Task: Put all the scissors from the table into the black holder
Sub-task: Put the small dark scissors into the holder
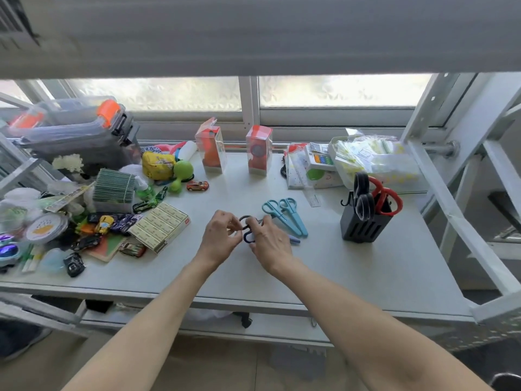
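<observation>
Count at this frame: one black holder [365,223], containing two pairs of scissors, one black-handled [362,196] and one red-handled [387,199]. Two light-blue pairs of scissors [287,215] lie on the table [366,277]. One dark-handled pair of scissors [247,227] sits between two hands, left hand [221,235] and right hand [269,244]. Total scissors visible: five. Two clear boxes with red contents [234,149]. Toy cars in the left clutter: at least five, exact number unclear.
</observation>
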Demonstrator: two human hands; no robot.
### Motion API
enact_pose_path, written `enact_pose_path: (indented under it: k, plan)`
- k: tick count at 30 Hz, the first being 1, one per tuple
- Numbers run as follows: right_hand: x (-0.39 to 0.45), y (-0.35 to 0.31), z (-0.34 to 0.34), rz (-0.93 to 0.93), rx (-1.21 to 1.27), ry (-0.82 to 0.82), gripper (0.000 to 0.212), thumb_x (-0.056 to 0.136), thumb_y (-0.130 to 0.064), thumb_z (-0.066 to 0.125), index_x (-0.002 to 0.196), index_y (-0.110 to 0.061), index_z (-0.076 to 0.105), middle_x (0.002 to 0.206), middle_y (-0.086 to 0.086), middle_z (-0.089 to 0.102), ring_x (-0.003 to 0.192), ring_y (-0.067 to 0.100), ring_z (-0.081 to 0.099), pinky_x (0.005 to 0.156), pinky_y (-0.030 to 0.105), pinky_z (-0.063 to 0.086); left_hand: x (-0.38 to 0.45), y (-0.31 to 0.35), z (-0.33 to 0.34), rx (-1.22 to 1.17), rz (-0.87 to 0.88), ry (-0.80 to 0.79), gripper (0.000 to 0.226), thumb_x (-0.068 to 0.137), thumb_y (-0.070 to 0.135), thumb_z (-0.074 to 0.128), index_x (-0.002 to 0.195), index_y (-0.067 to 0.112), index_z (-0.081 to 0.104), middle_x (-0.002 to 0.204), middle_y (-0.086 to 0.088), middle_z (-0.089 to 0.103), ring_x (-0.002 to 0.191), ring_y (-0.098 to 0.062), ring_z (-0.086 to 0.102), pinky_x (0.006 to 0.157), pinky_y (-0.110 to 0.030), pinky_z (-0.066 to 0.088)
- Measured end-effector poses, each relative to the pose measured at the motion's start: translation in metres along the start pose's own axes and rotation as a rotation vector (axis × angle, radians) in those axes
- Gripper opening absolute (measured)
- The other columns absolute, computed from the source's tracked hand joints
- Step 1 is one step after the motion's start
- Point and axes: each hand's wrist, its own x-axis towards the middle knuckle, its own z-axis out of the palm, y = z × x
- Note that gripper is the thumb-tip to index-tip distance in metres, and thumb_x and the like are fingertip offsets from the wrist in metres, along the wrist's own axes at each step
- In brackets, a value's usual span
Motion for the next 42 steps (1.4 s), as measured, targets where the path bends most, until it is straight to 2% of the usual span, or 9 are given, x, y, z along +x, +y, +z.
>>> enact_pose_path:
  k: [6, 14, 17, 19, 25, 33, 36, 38, 42]
  plan:
    - [-0.011, 0.000, -0.005, -0.049, 0.112, 0.139, 0.046, 0.084, -0.013, 0.059, 0.124, -0.017, 0.037, 0.103, 0.014, 0.050, 0.074, 0.036, 0.061, 0.055, 0.034, 0.038, -0.009, 0.032, -0.004, -0.229, -0.177, 0.120, 0.010, 0.083, 0.005, 0.069, 0.092, 0.005, 0.067, 0.091, -0.008, 0.072, 0.086, -0.018, 0.070, 0.079, -0.026, 0.057]
    - [-0.041, 0.019, -0.020, 0.001, 0.530, 0.381, 0.025, 0.092, -0.005, 0.050, 0.105, -0.022, 0.037, 0.096, 0.007, 0.057, 0.069, 0.019, 0.050, 0.057, 0.031, 0.042, -0.012, 0.092, -0.003, -0.356, -0.071, -0.057, 0.009, 0.086, 0.011, 0.070, 0.092, 0.004, 0.068, 0.083, -0.011, 0.073, 0.078, -0.023, 0.073, 0.074, -0.029, 0.061]
    - [-0.056, 0.035, -0.038, 0.049, 0.632, 0.484, 0.011, 0.099, -0.015, 0.047, 0.106, -0.021, 0.040, 0.094, 0.001, 0.060, 0.069, 0.011, 0.050, 0.058, 0.017, 0.038, -0.011, 0.115, 0.002, -0.443, -0.015, -0.086, 0.009, 0.089, 0.007, 0.066, 0.093, 0.000, 0.067, 0.085, -0.017, 0.073, 0.078, -0.025, 0.073, 0.072, -0.024, 0.060]
    - [-0.069, 0.048, -0.051, 0.064, 0.688, 0.567, 0.005, 0.101, -0.022, 0.047, 0.103, -0.021, 0.042, 0.090, -0.001, 0.060, 0.068, 0.013, 0.052, 0.059, 0.023, 0.042, -0.008, 0.128, 0.009, -0.452, 0.015, -0.066, 0.009, 0.091, 0.008, 0.064, 0.096, 0.000, 0.066, 0.086, -0.015, 0.071, 0.077, -0.023, 0.072, 0.071, -0.019, 0.058]
    - [-0.127, 0.099, -0.093, 0.168, 0.666, 0.864, 0.020, 0.099, -0.036, 0.046, 0.098, -0.017, 0.049, 0.083, 0.003, 0.063, 0.066, 0.020, 0.059, 0.059, 0.018, 0.049, 0.009, 0.143, 0.055, -0.379, 0.027, -0.146, 0.021, 0.093, 0.012, 0.061, 0.114, 0.006, 0.062, 0.104, -0.006, 0.066, 0.084, -0.022, 0.067, 0.078, -0.028, 0.060]
    - [-0.153, 0.162, -0.160, 0.320, 0.534, 1.212, 0.017, 0.103, -0.029, 0.047, 0.095, -0.015, 0.049, 0.072, 0.012, 0.055, 0.058, 0.036, 0.053, 0.051, 0.050, 0.046, 0.033, 0.155, 0.120, -0.219, 0.035, -0.401, 0.084, 0.080, 0.019, 0.076, 0.150, 0.015, 0.032, 0.146, -0.010, 0.042, 0.101, -0.028, 0.067, 0.095, -0.048, 0.054]
    - [-0.132, 0.171, -0.183, 0.238, 0.559, 1.144, 0.012, 0.103, -0.030, 0.047, 0.095, -0.022, 0.049, 0.074, 0.007, 0.058, 0.060, 0.035, 0.056, 0.052, 0.050, 0.049, 0.043, 0.159, 0.132, -0.171, 0.026, -0.459, 0.093, 0.071, 0.024, 0.081, 0.150, 0.018, 0.032, 0.149, -0.008, 0.040, 0.119, -0.033, 0.057, 0.094, -0.048, 0.055]
    - [-0.113, 0.172, -0.192, 0.173, 0.557, 1.022, 0.013, 0.103, -0.029, 0.048, 0.091, -0.023, 0.047, 0.069, -0.003, 0.056, 0.059, 0.027, 0.056, 0.052, 0.044, 0.050, 0.049, 0.161, 0.136, -0.181, 0.027, -0.473, 0.089, 0.068, 0.024, 0.082, 0.145, 0.017, 0.039, 0.143, -0.009, 0.045, 0.121, -0.031, 0.054, 0.075, -0.040, 0.063]
    - [-0.079, 0.176, -0.194, 0.111, 0.461, 0.721, 0.013, 0.101, -0.026, 0.050, 0.098, -0.014, 0.053, 0.072, -0.011, 0.058, 0.060, -0.003, 0.058, 0.058, 0.013, 0.046, 0.051, 0.167, 0.138, -0.222, 0.030, -0.484, 0.069, 0.072, 0.017, 0.080, 0.134, 0.014, 0.049, 0.132, -0.009, 0.055, 0.114, -0.027, 0.057, 0.064, -0.032, 0.063]
